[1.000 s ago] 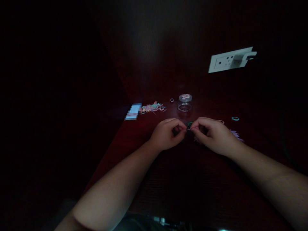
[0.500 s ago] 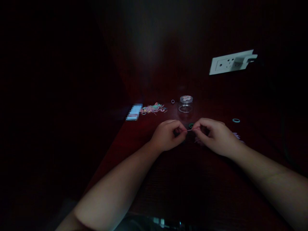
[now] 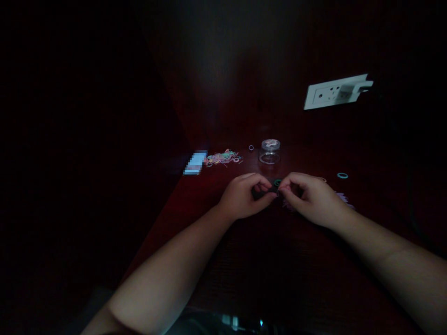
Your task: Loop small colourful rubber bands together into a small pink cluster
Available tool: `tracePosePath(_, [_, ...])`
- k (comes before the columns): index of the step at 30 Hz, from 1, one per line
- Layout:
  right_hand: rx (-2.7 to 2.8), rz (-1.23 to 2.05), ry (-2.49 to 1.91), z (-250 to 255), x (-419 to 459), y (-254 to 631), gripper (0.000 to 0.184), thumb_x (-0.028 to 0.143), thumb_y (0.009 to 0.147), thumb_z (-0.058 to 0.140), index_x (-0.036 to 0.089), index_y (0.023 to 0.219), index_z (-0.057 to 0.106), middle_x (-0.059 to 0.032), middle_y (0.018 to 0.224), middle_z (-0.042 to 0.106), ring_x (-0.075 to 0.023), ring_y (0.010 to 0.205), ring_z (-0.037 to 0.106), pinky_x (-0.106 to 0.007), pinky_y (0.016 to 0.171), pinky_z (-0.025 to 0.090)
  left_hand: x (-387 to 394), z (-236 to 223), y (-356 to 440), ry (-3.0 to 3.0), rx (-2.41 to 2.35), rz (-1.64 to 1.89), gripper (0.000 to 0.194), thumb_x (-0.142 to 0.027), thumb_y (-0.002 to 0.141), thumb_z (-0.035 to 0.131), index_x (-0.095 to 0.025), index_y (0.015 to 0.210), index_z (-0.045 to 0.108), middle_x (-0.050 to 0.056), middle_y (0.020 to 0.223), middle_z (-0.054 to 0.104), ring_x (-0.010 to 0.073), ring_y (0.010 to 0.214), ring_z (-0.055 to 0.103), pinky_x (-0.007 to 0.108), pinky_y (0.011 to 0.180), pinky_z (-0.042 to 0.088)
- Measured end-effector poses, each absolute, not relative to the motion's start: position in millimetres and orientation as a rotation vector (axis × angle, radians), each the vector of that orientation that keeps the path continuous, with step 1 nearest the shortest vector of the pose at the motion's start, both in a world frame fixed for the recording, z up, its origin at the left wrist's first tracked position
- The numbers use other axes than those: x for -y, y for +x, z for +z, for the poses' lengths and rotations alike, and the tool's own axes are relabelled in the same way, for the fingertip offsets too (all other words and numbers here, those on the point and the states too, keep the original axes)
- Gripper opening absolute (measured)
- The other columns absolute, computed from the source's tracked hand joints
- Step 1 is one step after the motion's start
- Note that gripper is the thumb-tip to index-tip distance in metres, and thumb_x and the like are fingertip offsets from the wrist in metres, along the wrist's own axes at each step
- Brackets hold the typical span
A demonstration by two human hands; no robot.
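Observation:
Between thumb and forefinger my right hand pinches a thin, small elastic band, which hangs just below the fingertips. My left hand is beside it, thumb and forefinger parted, with nothing visible between them. A green band lies on the table behind the fingertips. Purple bands are heaped under and to the right of my right hand, partly covered by it. Past the hands stands a clear round jar with a patterned lid on top.
At the table's left edge lies a phone with its screen lit and blurred. A pile of mixed coloured bands touches it. A single pale ring and a teal ring lie apart. A wall socket holds a plug.
Half a second ago the band was stretched between both hands. My left fingers have since parted and let go of it, and it hangs from my right fingertips.

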State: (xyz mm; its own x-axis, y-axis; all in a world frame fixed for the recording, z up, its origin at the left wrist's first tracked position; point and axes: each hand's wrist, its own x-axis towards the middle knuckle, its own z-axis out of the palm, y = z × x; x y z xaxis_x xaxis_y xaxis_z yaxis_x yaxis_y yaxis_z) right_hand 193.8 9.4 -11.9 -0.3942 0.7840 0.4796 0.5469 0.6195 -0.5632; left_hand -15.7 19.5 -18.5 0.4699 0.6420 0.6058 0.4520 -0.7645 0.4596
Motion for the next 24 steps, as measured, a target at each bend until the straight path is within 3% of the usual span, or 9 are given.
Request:
tracePosePath(14, [2.146, 0.377, -1.046, -13.1, -11.4, 195.8, 0.014, 0.025, 0.088, 0.056, 0.020, 0.077, 0.062, -0.0018, 0.066, 0.064, -0.0151, 0.058, 0.059, -0.028, 0.057, 0.043, -16.1, -17.6, -14.6, 2.414, -0.959, 1.018, 0.020, -0.037, 0.086, 0.067, -0.018, 0.089, 0.072, 0.001, 0.079, 0.072, 0.0108, 0.066, 0.063, 0.024, 0.063, 0.050])
tracePosePath(24, [2.170, 0.340, -1.021, -9.4, -9.6, 196.3, 0.013, 0.024, 0.088, 0.057, 0.019, 0.078, 0.063, -0.0023, 0.068, 0.064, -0.0153, 0.061, 0.058, -0.027, 0.059, 0.043, -18.5, -17.8, -14.8, 2.446, -1.005, 0.999, 0.010, -0.024, 0.084, 0.063, -0.017, 0.083, 0.070, 0.000, 0.074, 0.068, 0.0100, 0.063, 0.062, 0.022, 0.061, 0.048])
